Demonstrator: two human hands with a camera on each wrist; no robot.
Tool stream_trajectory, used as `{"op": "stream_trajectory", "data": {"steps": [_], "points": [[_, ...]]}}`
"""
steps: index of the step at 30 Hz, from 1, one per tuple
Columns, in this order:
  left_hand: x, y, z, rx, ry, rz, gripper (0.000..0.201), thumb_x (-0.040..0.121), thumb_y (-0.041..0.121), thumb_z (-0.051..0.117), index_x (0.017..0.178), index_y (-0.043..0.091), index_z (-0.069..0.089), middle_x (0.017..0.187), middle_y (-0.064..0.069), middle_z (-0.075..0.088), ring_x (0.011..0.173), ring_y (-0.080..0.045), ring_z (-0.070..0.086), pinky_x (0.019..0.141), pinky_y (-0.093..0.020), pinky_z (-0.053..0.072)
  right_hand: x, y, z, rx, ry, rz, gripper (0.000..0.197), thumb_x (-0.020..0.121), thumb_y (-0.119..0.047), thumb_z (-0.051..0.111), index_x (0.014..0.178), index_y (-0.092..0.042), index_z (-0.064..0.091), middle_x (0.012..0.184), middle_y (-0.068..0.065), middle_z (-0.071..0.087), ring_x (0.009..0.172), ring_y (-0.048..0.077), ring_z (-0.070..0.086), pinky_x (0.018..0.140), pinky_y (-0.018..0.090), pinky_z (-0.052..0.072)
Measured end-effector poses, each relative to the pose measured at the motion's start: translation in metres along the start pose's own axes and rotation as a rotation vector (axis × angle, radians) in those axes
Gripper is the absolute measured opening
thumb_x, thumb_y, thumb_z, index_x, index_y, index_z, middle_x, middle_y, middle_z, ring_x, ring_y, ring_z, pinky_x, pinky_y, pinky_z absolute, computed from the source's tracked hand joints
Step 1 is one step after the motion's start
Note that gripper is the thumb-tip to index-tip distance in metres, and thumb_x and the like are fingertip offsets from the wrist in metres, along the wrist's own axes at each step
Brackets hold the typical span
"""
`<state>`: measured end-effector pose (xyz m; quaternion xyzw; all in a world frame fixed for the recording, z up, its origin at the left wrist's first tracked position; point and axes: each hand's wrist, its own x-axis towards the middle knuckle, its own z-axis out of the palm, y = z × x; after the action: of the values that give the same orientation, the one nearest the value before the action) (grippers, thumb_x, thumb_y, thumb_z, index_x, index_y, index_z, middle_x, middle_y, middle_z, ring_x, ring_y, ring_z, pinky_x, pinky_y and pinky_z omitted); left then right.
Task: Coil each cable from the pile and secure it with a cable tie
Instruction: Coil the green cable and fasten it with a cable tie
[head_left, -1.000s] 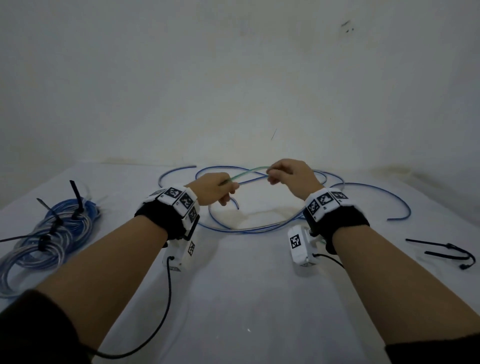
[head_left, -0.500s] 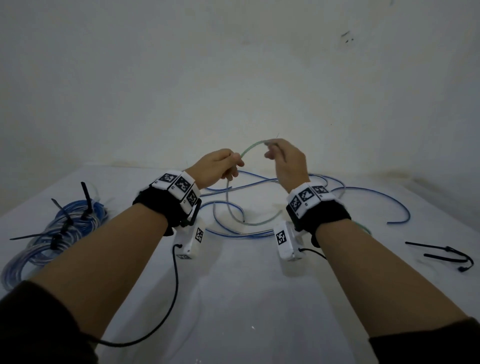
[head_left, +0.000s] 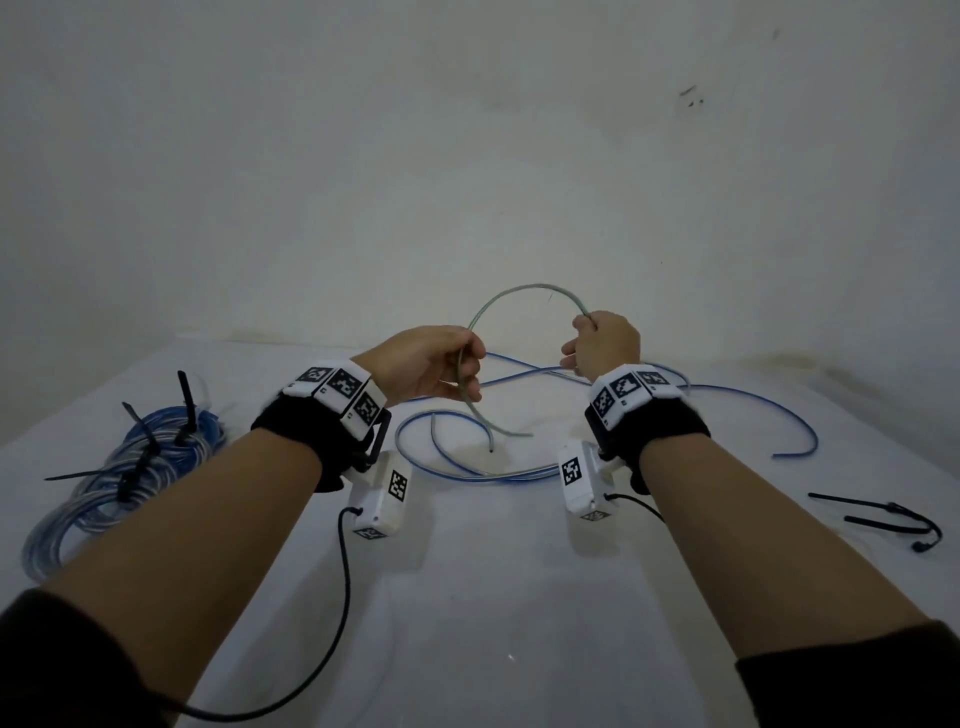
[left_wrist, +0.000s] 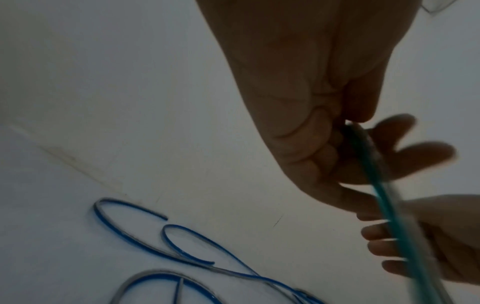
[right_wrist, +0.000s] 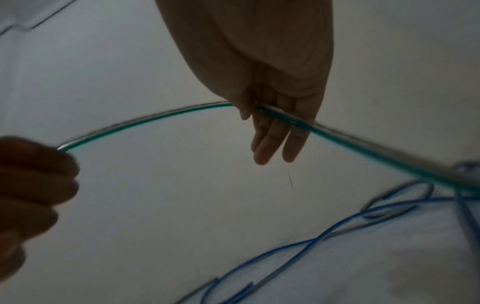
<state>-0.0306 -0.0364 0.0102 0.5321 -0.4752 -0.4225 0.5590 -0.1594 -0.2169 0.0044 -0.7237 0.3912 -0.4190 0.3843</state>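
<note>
Left grip: my left hand (head_left: 431, 371) is curled round the green cable (head_left: 524, 292), pinching it where the short tail drops toward the desk (head_left: 493, 597).
Right grip: my right hand (head_left: 605, 345) pinches the same cable between thumb and fingers, the other fingers hanging relaxed below it.
Cable: an arch of green cable stands in the air between both hands; its free end dangles below my left hand, and the far run trails from my right hand down toward the blue cables (head_left: 519, 470) sprawled on the desk.
Just changed: a second ago both hands sat low and close together over the pile; now they are raised and spread apart, with a bowed length drawn out between them.
Meaning: I judge this the first loop being measured out; coiling has only begun.
Done so far: a tied bundle (head_left: 119, 467) lies at far left.
Waiting: loose black cable ties (head_left: 883, 519) lie at right.
</note>
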Motion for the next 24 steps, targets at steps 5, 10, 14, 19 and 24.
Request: {"op": "stream_trajectory", "data": {"steps": [5, 10, 14, 19, 24], "points": [[0.002, 0.007, 0.007, 0.113, 0.157, 0.104, 0.031, 0.102, 0.024, 0.034, 0.077, 0.013, 0.050, 0.050, 0.009, 0.037, 0.041, -0.006, 0.032, 0.058, -0.022, 0.045, -0.018, -0.007, 0.010, -0.261, -0.178, -0.348, 0.071, 0.092, -0.018, 0.057, 0.150, -0.018, 0.016, 0.139, 0.018, 0.039, 0.124, 0.030, 0.044, 0.104, 0.036, 0.033], [0.002, 0.016, 0.016, 0.131, 0.148, 0.174, 0.033, 0.100, 0.028, 0.037, 0.081, 0.012, 0.057, 0.051, 0.007, 0.033, 0.043, -0.007, 0.029, 0.047, -0.017, 0.037, -0.024, -0.013, 0.023, -0.288, -0.193, -0.446, 0.039, 0.092, -0.015, 0.054, 0.131, -0.020, 0.048, 0.117, 0.011, 0.056, 0.109, 0.026, 0.052, 0.095, 0.041, 0.042], [0.002, 0.026, 0.018, -0.091, 0.077, 0.201, 0.019, 0.088, 0.007, 0.044, 0.100, 0.005, 0.059, 0.064, 0.001, 0.043, 0.052, -0.008, 0.038, 0.047, -0.017, 0.032, -0.026, -0.008, 0.027, -0.168, -0.212, -0.329, 0.009, 0.093, -0.010, 0.051, 0.099, -0.009, 0.058, 0.094, 0.013, 0.063, 0.087, 0.028, 0.059, 0.075, 0.031, 0.046], [0.001, 0.020, 0.010, 0.055, 0.172, 0.257, 0.025, 0.101, 0.012, 0.035, 0.114, 0.014, 0.055, 0.075, 0.001, 0.058, 0.063, -0.010, 0.059, 0.070, -0.025, 0.054, -0.032, -0.007, 0.025, 0.122, -0.288, -0.148, 0.011, 0.096, -0.009, 0.044, 0.088, -0.012, 0.050, 0.067, 0.007, 0.058, 0.050, 0.019, 0.051, 0.047, 0.020, 0.042], [0.005, 0.015, 0.002, -0.066, 0.354, 0.253, 0.027, 0.100, 0.016, 0.038, 0.092, 0.008, 0.063, 0.068, 0.003, 0.046, 0.053, -0.006, 0.039, 0.054, -0.017, 0.042, -0.030, -0.004, 0.022, 0.134, -0.241, -0.121, 0.011, 0.095, -0.003, 0.043, 0.098, -0.009, 0.052, 0.076, 0.001, 0.054, 0.058, 0.013, 0.052, 0.059, 0.026, 0.047]]}}
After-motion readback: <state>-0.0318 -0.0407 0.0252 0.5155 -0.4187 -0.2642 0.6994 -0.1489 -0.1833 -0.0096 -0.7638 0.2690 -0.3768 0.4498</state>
